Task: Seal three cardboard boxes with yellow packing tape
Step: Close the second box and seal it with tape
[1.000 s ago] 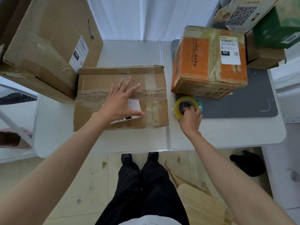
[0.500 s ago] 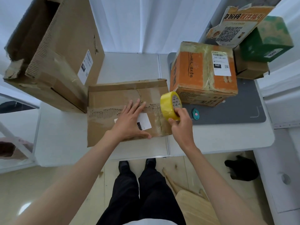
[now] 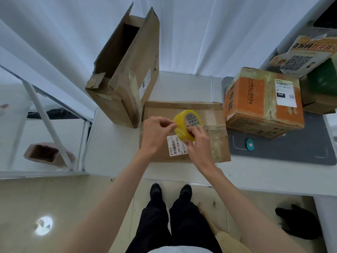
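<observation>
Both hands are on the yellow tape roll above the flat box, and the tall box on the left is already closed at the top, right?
Not quite. The head view shows the tall box open at the top, its flaps up. The rest holds: the left hand and right hand hold the yellow tape roll above the flat box.

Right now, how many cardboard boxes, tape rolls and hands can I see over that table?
Cardboard boxes: 5 (tall open box, flat box, orange box, green box, brown box under the green one)
Tape rolls: 1 (yellow tape roll)
Hands: 2 (left hand, right hand)
Total: 8
</observation>
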